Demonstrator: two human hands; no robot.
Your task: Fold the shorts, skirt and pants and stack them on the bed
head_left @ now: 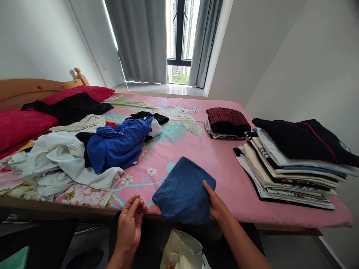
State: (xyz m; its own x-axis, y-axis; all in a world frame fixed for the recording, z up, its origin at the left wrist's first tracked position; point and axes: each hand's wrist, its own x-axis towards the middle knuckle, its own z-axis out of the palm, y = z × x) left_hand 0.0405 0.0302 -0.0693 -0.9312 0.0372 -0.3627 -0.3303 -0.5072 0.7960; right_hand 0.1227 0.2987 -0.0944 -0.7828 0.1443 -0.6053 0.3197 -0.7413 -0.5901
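A folded blue garment (185,190) lies at the front edge of the bed, its near part reaching past the edge. My right hand (214,201) grips its right side, with the thumb on top and the other fingers hidden beneath. Left of the cloth, apart from it, is my left hand (131,216), its fingers curled in toward the thumb and nothing visible in them. Just below, an open pale bag (182,244) with light-coloured contents sits between my arms.
Crumpled clothes lie at left, among them blue shorts (119,140), white garments (66,153) and a black garment (75,106) by the red pillows (25,125). A tall stack of folded clothes (291,175) stands at right. Behind it is a smaller stack topped with red plaid cloth (227,117).
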